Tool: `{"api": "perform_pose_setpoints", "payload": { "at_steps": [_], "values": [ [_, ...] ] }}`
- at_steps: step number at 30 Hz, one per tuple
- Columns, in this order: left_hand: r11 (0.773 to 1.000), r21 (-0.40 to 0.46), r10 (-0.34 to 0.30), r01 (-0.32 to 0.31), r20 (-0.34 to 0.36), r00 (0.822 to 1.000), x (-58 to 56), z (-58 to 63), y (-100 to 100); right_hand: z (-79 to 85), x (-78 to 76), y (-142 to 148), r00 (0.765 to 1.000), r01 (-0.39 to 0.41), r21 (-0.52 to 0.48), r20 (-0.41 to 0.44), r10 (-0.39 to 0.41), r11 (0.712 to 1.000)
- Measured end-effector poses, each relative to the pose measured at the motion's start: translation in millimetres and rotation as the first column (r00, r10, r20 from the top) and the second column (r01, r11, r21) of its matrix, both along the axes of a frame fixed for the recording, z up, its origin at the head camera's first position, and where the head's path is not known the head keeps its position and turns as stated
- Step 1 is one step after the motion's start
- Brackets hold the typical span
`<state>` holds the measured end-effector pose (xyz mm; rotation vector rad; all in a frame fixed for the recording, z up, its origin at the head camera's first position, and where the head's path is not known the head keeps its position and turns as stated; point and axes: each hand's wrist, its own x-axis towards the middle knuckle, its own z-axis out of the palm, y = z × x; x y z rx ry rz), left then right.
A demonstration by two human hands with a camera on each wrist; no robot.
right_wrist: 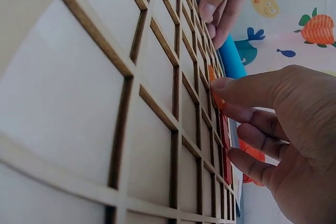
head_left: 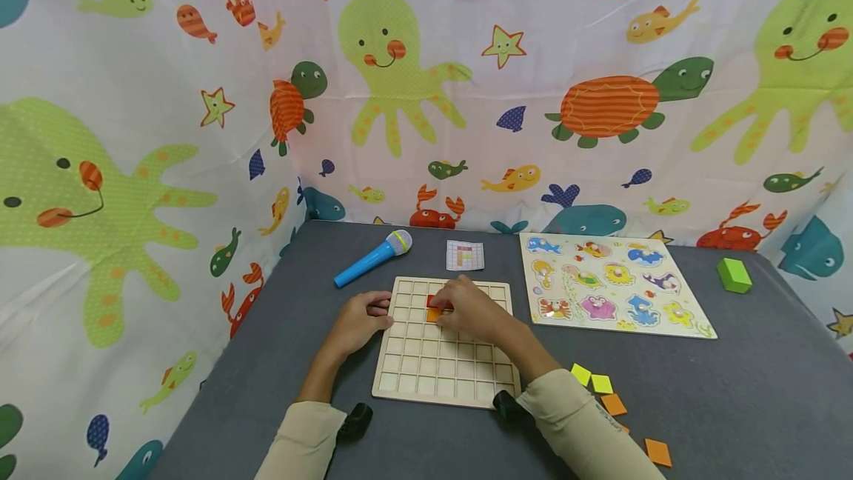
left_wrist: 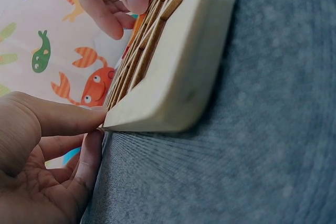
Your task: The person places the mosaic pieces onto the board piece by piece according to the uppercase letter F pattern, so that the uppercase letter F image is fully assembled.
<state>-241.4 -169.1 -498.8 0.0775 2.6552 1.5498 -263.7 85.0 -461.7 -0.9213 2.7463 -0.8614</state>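
A wooden grid board (head_left: 436,370) lies flat in front of me. My left hand (head_left: 356,324) is at its left side, and in the left wrist view the thumb and a finger meet at the board's edge with the other fingers curled. Over the upper middle of the grid is my right hand (head_left: 472,310). Its thumb and index finger pinch an orange square tile (right_wrist: 214,88) at the grid, the thumb lying on the tile in the right wrist view. Red tiles (right_wrist: 226,148) sit in the row just beyond it, partly hidden by the right hand in the head view.
Beyond the board are a blue toy microphone (head_left: 369,261) and a small pattern card (head_left: 464,255). A sea-animal peg puzzle (head_left: 600,284) lies to the right, with a green block (head_left: 734,275) farther over. Yellow tiles (head_left: 601,384) and orange tiles (head_left: 657,453) lie beside the right sleeve.
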Motion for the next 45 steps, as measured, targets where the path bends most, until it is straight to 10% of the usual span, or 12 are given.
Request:
{"api": "perform_pose_setpoints", "payload": {
  "at_steps": [45],
  "values": [
    [1.000,-0.001,0.001,-0.001,0.005,1.000,-1.2,0.4,1,14.0,19.3,44,0.997,0.027,-0.158,0.071,-0.016,0.987]
  ]
}}
